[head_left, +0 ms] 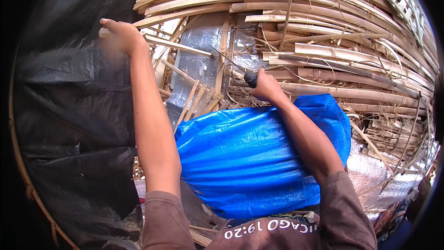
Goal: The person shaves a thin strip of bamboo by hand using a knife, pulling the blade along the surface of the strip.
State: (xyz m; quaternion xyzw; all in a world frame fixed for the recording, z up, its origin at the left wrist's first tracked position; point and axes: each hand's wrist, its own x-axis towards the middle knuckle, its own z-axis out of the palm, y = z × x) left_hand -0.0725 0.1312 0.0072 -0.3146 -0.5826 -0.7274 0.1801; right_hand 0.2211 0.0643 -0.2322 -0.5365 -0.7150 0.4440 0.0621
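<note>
My left hand [121,34] is stretched out far to the upper left and grips the end of a long pale bamboo strip [182,47] that slants down to the right. My right hand [264,84] is closed around the dark handle of a knife [240,70], whose thin blade points up and left toward the strip. A blue plastic tarp [249,157] lies draped over my lap, under my right forearm.
A big pile of split bamboo slats [323,32] fills the top and right. Silver foil sheeting [203,46] lies behind the strip. A black plastic sheet [69,125] covers the left side, edged by a curved bamboo rim [27,185].
</note>
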